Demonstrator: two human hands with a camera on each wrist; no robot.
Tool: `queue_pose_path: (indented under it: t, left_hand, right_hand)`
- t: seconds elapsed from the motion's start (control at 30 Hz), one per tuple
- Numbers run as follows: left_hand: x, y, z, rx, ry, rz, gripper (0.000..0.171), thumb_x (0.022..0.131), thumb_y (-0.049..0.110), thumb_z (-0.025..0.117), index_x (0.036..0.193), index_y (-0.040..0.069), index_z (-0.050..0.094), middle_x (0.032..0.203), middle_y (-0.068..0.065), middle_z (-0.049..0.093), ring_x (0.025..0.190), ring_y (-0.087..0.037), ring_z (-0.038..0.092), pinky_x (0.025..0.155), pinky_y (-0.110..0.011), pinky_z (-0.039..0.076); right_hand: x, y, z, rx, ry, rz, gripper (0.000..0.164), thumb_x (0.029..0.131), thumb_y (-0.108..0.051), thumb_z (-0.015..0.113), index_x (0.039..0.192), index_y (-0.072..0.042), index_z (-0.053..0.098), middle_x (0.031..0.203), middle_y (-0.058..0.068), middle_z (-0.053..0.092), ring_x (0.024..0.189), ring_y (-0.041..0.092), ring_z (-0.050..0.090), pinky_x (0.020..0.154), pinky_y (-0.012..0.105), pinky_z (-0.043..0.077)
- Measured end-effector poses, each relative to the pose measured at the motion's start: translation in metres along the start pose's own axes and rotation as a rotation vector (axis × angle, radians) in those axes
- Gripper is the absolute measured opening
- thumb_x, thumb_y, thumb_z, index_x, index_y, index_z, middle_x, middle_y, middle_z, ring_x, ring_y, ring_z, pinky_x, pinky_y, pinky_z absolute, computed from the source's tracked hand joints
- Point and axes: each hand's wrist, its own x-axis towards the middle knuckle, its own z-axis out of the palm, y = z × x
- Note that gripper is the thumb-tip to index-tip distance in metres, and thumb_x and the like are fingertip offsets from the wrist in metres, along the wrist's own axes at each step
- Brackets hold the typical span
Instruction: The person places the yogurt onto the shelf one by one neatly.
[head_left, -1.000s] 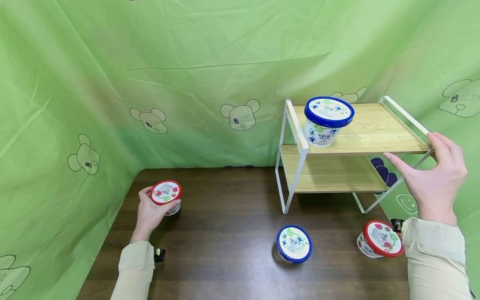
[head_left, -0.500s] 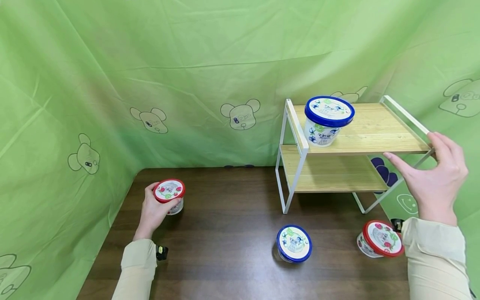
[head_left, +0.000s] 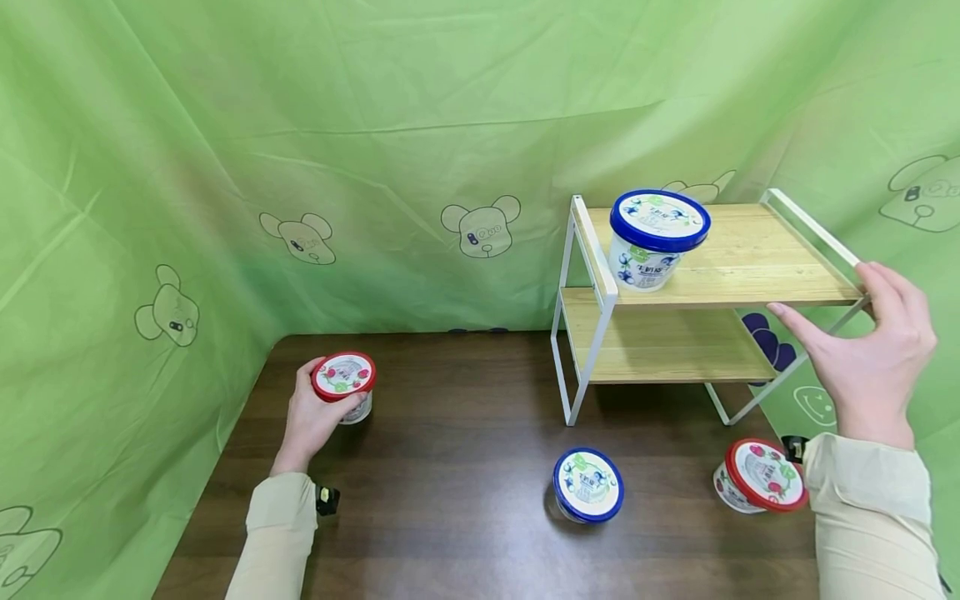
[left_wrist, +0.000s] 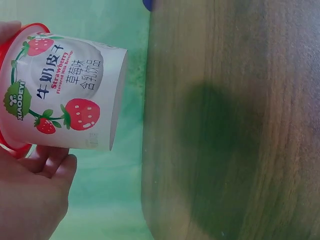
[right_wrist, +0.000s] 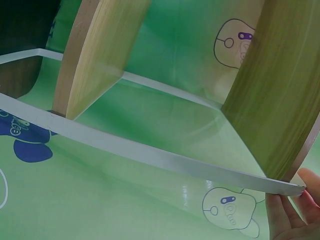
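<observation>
In the head view my left hand (head_left: 307, 423) grips a strawberry milk cup (head_left: 345, 374) with a red lid, at the left of the table. The left wrist view shows the cup (left_wrist: 65, 92) held near its lid, its base lifted clear of the wood and a shadow below. My right hand (head_left: 879, 354) holds the front right corner of a two-tier shelf (head_left: 757, 262). In the right wrist view its fingers (right_wrist: 280, 212) wrap the end of the white metal frame (right_wrist: 165, 159). A blue-lidded blueberry cup (head_left: 658, 221) stands at the left of the top tier.
On the brown table (head_left: 450, 467), another blue-lidded cup (head_left: 588, 486) stands in front of the shelf. A second red-lidded cup (head_left: 765, 477) sits beside my right forearm, tilted in this view. Green cloth (head_left: 420, 167) with printed bear heads hangs behind and at both sides.
My left hand has moved slightly right and away from me, carrying the strawberry milk cup. The right hand stays on the shelf corner, and the other cups keep their places.
</observation>
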Motion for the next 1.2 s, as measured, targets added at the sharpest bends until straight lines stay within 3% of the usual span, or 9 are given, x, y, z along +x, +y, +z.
queue_pose_path:
  t: [0.3, 0.63, 0.9, 1.07, 1.2]
  left_hand:
    - [0.003, 0.004, 0.005, 0.019, 0.014, 0.054, 0.096, 0.08, 0.027, 0.087, 0.151, 0.002, 0.028, 0.14, -0.022, 0.041, 0.127, -0.039, 0.043, 0.105, -0.06, 0.039]
    - [0.006, 0.011, 0.012, -0.005, 0.019, 0.064, 0.092, 0.079, 0.021, 0.087, 0.151, 0.004, 0.032, 0.14, -0.021, 0.043, 0.127, -0.038, 0.044, 0.106, -0.057, 0.037]
    - [0.01, 0.018, 0.018, -0.031, 0.013, 0.093, 0.093, 0.078, 0.023, 0.089, 0.151, 0.005, 0.033, 0.139, -0.019, 0.044, 0.126, -0.036, 0.044, 0.105, -0.056, 0.037]
    - [0.012, 0.023, 0.023, -0.034, 0.012, 0.124, 0.094, 0.078, 0.024, 0.09, 0.15, 0.004, 0.033, 0.138, -0.018, 0.045, 0.125, -0.035, 0.045, 0.104, -0.055, 0.038]
    - [0.012, 0.027, 0.027, -0.046, 0.0, 0.138, 0.093, 0.077, 0.023, 0.09, 0.149, 0.005, 0.034, 0.137, -0.016, 0.045, 0.124, -0.033, 0.046, 0.103, -0.054, 0.039]
  right_hand:
    - [0.0, -0.003, -0.001, 0.0, -0.004, -0.032, 0.077, 0.061, -0.023, 0.098, 0.132, -0.011, 0.07, 0.133, -0.012, 0.06, 0.121, 0.006, 0.052, 0.09, 0.009, 0.037]
    - [0.0, -0.001, -0.001, -0.011, -0.005, 0.004, 0.077, 0.06, -0.023, 0.099, 0.132, -0.014, 0.071, 0.134, -0.014, 0.06, 0.121, 0.005, 0.052, 0.09, 0.01, 0.037]
    - [-0.003, -0.029, -0.005, -0.001, 0.004, 0.016, 0.073, 0.063, -0.018, 0.096, 0.13, -0.008, 0.07, 0.134, -0.006, 0.061, 0.121, 0.005, 0.052, 0.089, 0.009, 0.036]
    - [-0.001, -0.009, -0.002, -0.015, -0.005, 0.006, 0.076, 0.062, -0.022, 0.097, 0.132, -0.012, 0.07, 0.134, -0.014, 0.059, 0.121, 0.004, 0.051, 0.089, 0.009, 0.036]
    - [-0.001, -0.009, -0.002, -0.012, -0.002, 0.005, 0.075, 0.062, -0.022, 0.097, 0.132, -0.013, 0.071, 0.134, -0.014, 0.059, 0.121, 0.004, 0.051, 0.089, 0.009, 0.036]
